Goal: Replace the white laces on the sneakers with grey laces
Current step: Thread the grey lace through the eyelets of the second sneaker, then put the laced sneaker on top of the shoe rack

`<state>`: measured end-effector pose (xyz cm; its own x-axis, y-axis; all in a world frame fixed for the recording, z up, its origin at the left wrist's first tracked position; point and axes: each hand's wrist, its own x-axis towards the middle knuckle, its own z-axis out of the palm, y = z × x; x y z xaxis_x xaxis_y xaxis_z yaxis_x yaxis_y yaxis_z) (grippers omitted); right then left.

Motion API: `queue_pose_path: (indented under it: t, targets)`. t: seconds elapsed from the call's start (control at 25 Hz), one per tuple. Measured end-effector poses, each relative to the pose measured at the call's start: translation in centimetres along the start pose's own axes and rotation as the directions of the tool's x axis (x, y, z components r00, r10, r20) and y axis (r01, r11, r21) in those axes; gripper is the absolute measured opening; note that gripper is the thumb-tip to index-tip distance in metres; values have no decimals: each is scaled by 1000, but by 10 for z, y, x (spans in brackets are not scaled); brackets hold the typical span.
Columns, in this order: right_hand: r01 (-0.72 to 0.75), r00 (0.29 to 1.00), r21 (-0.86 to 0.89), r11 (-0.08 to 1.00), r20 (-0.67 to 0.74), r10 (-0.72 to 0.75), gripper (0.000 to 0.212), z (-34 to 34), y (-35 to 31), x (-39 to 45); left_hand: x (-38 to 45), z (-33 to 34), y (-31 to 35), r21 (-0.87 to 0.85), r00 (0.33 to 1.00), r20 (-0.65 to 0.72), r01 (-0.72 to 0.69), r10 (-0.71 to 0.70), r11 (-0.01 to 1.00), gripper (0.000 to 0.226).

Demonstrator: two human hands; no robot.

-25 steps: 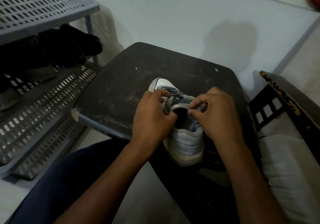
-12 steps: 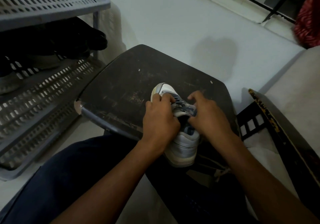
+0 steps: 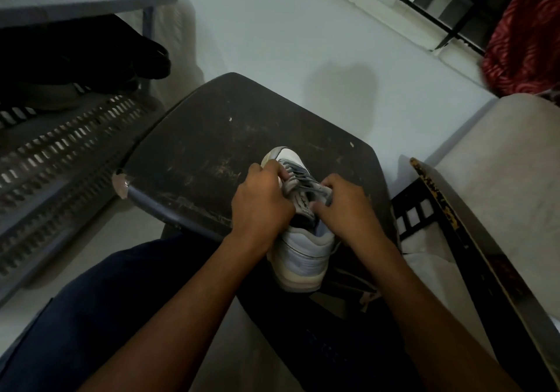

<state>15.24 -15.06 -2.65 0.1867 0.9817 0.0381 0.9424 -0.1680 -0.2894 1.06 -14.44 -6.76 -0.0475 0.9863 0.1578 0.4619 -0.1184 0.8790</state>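
1 white-and-grey leather sneaker [image 3: 300, 249] stands heel toward the person on the dark scuffed desk [image 3: 197, 161], between 2 hands. The left hand [image 3: 260, 207] curls its grip round the sneaker's left side, fingertips on the grey lace [image 3: 298, 176]. The right hand [image 3: 348, 210] pinches the lace at the tongue.

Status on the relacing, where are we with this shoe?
Done: grey laces already cross the lower eyelets of the sneaker standing on the dark stool; no white lace shows on it.
In hand: the left hand and right hand both pinch at the top of the lacing beside the tongue.
Left: finishing the top eyelets. A second sneaker is not in view, so its state is unknown.
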Motion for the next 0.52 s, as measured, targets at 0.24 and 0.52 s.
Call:
queue_pose_path:
  t: [0.24,0.52]
  targets:
    - [7,989,51,999,145,-14,40,-22,9,-12,10,-11,4,-6,960,273,60,-56,998,47]
    - [-54,997,-206,977,-62,42,21,5,-10,6,-2,0,3,64,999,22,-26,25,998,35]
